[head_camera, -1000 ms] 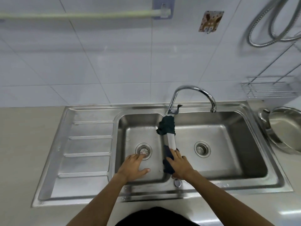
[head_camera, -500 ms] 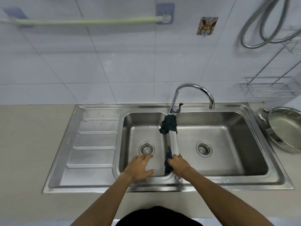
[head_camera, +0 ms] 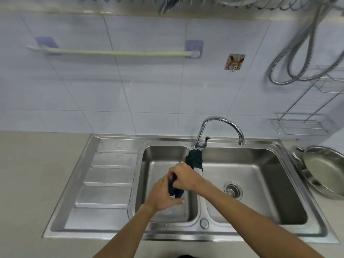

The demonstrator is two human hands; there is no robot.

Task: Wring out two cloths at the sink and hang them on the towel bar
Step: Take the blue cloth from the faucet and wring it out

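Note:
A dark navy cloth (head_camera: 175, 189) hangs bunched over the left basin of the steel double sink (head_camera: 115, 177). My right hand (head_camera: 183, 176) is closed around its top. My left hand (head_camera: 163, 195) is against the cloth's lower part from the left, thumb out below it. A second cloth, dark green (head_camera: 194, 159), lies draped over the divider between the basins, just below the tap (head_camera: 219, 127). The pale green towel bar (head_camera: 119, 53) is on the tiled wall at upper left, with nothing on it.
A steel bowl (head_camera: 323, 170) sits on the counter right of the sink. Wire shelves (head_camera: 299, 123) and a coiled metal hose (head_camera: 297, 53) hang on the right wall. A small picture hook (head_camera: 234, 62) is right of the bar. A dish rack runs along the top.
My right hand has lifted the navy cloth off the divider and moved it over the left basin. My left hand has come up from the basin floor to the cloth. The view tilted upward.

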